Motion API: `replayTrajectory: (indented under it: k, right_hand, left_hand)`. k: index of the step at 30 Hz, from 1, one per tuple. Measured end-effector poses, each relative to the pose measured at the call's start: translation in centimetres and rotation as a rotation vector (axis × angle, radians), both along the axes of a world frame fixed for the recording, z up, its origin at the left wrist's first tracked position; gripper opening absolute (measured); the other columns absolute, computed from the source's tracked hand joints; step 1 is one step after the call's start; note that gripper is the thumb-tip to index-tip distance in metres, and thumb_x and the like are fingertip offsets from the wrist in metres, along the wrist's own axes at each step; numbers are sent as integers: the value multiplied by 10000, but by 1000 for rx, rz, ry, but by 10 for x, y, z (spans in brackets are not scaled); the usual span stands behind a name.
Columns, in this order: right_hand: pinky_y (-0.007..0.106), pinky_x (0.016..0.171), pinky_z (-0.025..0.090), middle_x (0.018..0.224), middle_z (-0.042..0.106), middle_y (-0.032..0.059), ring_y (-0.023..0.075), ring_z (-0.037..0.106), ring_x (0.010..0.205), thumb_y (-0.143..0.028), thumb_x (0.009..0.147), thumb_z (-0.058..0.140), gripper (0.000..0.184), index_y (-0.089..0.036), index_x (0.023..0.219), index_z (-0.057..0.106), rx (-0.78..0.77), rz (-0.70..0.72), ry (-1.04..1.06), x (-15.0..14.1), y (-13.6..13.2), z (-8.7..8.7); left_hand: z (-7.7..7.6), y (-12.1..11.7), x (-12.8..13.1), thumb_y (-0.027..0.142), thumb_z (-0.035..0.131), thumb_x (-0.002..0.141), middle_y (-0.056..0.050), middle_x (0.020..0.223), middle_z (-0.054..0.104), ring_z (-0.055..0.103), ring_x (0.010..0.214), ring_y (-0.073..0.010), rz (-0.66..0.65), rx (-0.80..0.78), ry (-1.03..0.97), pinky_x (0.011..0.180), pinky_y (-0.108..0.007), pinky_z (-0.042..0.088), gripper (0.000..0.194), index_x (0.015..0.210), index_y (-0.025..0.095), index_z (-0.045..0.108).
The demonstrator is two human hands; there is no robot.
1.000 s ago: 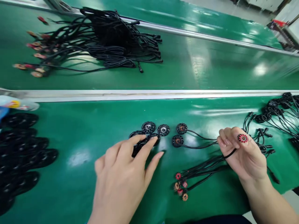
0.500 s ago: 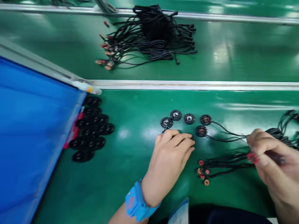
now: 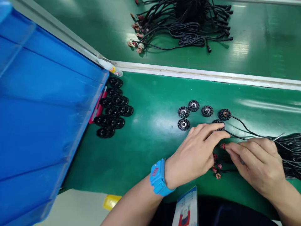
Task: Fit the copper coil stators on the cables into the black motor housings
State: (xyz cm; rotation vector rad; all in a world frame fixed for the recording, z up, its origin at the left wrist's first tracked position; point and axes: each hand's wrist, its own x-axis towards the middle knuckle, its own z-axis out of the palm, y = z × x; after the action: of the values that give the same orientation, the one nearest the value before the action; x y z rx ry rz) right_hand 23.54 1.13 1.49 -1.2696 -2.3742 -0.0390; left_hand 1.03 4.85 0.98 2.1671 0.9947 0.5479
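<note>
My left hand, wearing a blue wrist strap, reaches over the table with fingers extended and thumb apart. One fingertip touches a black round part with a cable coming from it. What lies beneath the palm is hidden. Close beside it, my right hand pinches a small red wound coil between thumb and forefinger. A thin metal rod sticks out behind that hand. Another cabled round part lies just beyond. Below the fingers are several loose coils on cable ends.
Several black round parts without cables sit left of my hands. More black discs are piled beside a blue bin. Bundled black cables lie behind the white rail; another cable bundle is at right.
The view has shifted, and my left hand has moved right to the cabled round part. My right hand has come left with the red coil, close to my left fingers.
</note>
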Motion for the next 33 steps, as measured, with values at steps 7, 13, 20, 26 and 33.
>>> replayTrajectory:
  k: [7, 13, 20, 26, 33]
  right_hand:
    - [341, 761, 420, 861, 722, -8, 149, 564, 786, -168, 930, 760, 212, -213, 1128, 697, 35, 29, -65, 3, 0, -3]
    - [348, 780, 386, 921, 734, 19, 171, 571, 869, -153, 983, 665, 212, -182, 1189, 706, 30, 108, -178, 4, 1, 0]
    - [359, 816, 394, 897, 707, 62, 191, 564, 888, -83, 997, 564, 233, -127, 1162, 722, 69, 197, -344, -5, 2, 18]
    - [406, 805, 393, 862, 631, 98, 243, 549, 856, 2, 953, 428, 326, -130, 970, 725, 76, 309, -415, -12, 8, 27]
    - [412, 718, 341, 835, 592, 108, 251, 504, 796, -7, 860, 426, 277, -151, 844, 662, 35, 278, -399, -18, 13, 23]
  left_hand:
    - [-5, -1, 4, 208, 814, 900, -46, 1132, 735, 630, 996, -269, 79, 64, 202, 837, -418, 492, 714, 1493, 223, 419]
    - [-6, 3, 5, 6, 709, 892, 5, 1173, 779, 627, 1021, -241, -11, -110, 72, 892, -404, 499, 793, 1552, 263, 352]
    - [-11, 3, 7, -62, 626, 867, 19, 1292, 773, 641, 1153, -233, -34, -224, -78, 1025, -430, 499, 807, 1563, 256, 368]
    - [-14, 0, 10, -49, 581, 855, -1, 1282, 781, 671, 1215, -247, -33, -234, -131, 1057, -459, 527, 783, 1555, 252, 400]
    - [-18, 1, 11, 32, 667, 873, -46, 1276, 772, 702, 1158, -244, -66, -198, -129, 1049, -438, 542, 645, 1466, 207, 484]
